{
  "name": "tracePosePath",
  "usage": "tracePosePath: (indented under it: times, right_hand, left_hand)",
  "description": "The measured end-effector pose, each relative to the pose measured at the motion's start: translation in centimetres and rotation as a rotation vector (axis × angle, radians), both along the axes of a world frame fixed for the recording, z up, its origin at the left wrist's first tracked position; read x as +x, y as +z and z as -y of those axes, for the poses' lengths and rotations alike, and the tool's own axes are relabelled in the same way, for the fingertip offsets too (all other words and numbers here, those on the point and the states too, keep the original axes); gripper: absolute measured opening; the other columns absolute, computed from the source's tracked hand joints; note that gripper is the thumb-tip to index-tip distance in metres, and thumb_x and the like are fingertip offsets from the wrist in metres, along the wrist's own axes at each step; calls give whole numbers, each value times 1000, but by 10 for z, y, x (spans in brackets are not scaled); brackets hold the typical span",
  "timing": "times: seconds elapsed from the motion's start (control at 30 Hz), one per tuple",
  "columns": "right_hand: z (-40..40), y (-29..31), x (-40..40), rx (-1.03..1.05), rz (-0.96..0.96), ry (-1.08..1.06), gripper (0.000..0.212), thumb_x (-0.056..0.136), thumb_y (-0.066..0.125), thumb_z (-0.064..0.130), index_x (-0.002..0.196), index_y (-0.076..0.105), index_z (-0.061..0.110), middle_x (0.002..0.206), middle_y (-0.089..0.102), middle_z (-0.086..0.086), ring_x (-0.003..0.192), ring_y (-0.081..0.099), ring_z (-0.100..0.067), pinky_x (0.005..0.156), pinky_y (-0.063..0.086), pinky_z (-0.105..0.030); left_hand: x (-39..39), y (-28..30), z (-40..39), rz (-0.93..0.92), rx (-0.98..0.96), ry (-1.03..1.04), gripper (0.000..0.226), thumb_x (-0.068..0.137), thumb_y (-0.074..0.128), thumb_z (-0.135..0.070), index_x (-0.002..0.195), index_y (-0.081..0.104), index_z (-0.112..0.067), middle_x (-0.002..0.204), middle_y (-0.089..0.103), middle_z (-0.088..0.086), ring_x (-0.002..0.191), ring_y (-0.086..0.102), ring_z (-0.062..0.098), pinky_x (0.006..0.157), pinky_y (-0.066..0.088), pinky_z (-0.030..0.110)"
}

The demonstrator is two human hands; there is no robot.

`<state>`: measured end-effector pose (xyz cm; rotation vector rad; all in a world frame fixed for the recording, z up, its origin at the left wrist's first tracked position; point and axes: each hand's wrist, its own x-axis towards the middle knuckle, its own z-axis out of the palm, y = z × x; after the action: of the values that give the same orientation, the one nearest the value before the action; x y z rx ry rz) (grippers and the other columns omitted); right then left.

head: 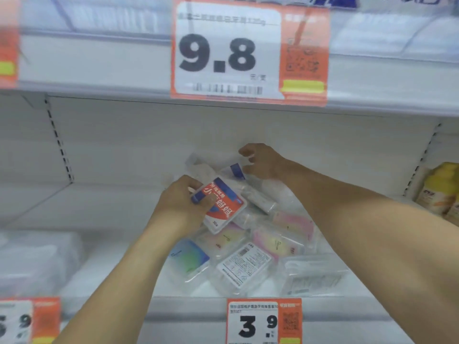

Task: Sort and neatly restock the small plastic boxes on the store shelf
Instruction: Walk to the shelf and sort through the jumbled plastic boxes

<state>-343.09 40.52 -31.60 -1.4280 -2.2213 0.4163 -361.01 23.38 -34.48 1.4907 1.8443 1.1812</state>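
Presently, a red-and-blue-labelled clear plastic box (221, 206) is held in the left hand (182, 207), pinched between the thumb on its labelled face and the fingers wrapped round its left edge. It is lifted just above a loose heap of small clear plastic boxes (250, 247) lying on the white store shelf (99, 207), toward the middle of the shelf and reaching to its front edge. The long axis of the held box is tilted, running from upper left to lower right, with the label turned to the camera.

Behind the heap, nearer the back wall, the right hand (262, 161) is curled over a blue-trimmed clear box (236, 170); its fingers are bent as if pinching that box, but whether a firm hold has been taken cannot be told through the blur. That box lies just below and to the left of the right hand, with the left hand further forward.

The heaped boxes are seen lying flat and crooked, overlapping one another, some with pastel pink and green contents, 1 with a white printed back label (242, 266) uppermost. An orange price tag marked 3.9 (264, 321) is fixed to the front edge below them. Bare shelf is left to the left of the heap, where sorted rows could probably be set.
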Motion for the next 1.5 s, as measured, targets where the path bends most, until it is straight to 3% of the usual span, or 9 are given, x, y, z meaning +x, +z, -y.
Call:
tracePosePath:
  times: [0.2, 0.37, 0.53, 0.63, 0.9, 1.03, 1.17, 1.27, 1.5]
  right_hand:
    - [-10, -5, -12, 38, 242, -20, 67, 79, 81, 30, 137, 51, 15, 125, 52, -5, 116, 55, -26, 98, 46, -36]
    - [0, -10, -4, 89, 20, -38, 33, 72, 86, 25, 93, 60, 22, 102, 61, 1, 89, 61, -22, 72, 46, -26]
    - [61, 1, 10, 213, -230, -43, 23, 93, 66, 25, 108, 51, 18, 106, 61, 1, 86, 65, -19, 69, 52, -25]
    - [111, 3, 26, 150, -430, -19, 24, 98, 57, 27, 111, 39, 18, 111, 61, -4, 66, 72, -26, 57, 59, -43]
    - [197, 11, 114, -113, -985, -33, 12, 74, 77, 9, 80, 68, 14, 125, 66, -1, 106, 70, -19, 92, 56, -35]
    - [220, 14, 175, 164, -739, -372, 14, 82, 78, 18, 88, 68, 12, 111, 69, 14, 72, 70, -6, 63, 57, -27]
    - [226, -11, 240, 359, -560, -752, 23, 79, 77, 31, 99, 66, 26, 100, 62, 13, 94, 64, -20, 84, 56, -47]
    - [228, -22, 274, 388, -445, -891, 37, 73, 79, 34, 105, 66, 21, 111, 56, 4, 114, 55, -22, 89, 47, -35]
    - [236, -31, 302, 291, -367, -794, 53, 76, 78, 33, 125, 62, 24, 127, 55, -5, 108, 58, -16, 98, 48, -33]
  left_hand:
    - [1, 0, -3, 44, -3, -45, 21, 84, 72, -30, 98, 57, -26, 100, 69, 1, 88, 69, 21, 82, 58, 42]
    - [6, 4, 0, 53, 22, -27, 20, 83, 72, -26, 97, 57, -24, 96, 69, 0, 85, 69, 19, 80, 58, 40]
    - [9, 15, 6, 149, 43, 46, 28, 88, 61, -34, 106, 56, -13, 89, 71, 5, 54, 67, 19, 55, 55, 23]
    - [12, 22, 10, 336, 55, 26, 14, 88, 60, -24, 87, 66, -12, 73, 74, 11, 56, 71, 26, 67, 61, 39]
    - [80, 46, 31, 615, -24, -235, 5, 91, 63, -13, 96, 66, -13, 83, 74, 11, 58, 72, 18, 50, 59, 31]
    - [147, 43, 37, 596, -77, -405, 13, 87, 64, -7, 99, 67, -11, 84, 75, 12, 61, 72, 21, 51, 58, 31]
    - [211, 34, 39, 522, 102, -367, 34, 80, 74, -11, 111, 60, -12, 107, 66, 16, 72, 73, 26, 47, 59, 39]
    - [252, 28, 37, 492, 170, -386, 35, 76, 79, -18, 106, 61, -10, 97, 69, 14, 72, 73, 21, 48, 59, 38]
    - [320, -6, 10, 134, 212, -472, 53, 72, 80, -42, 115, 64, -15, 103, 70, 2, 90, 68, 15, 84, 54, 31]
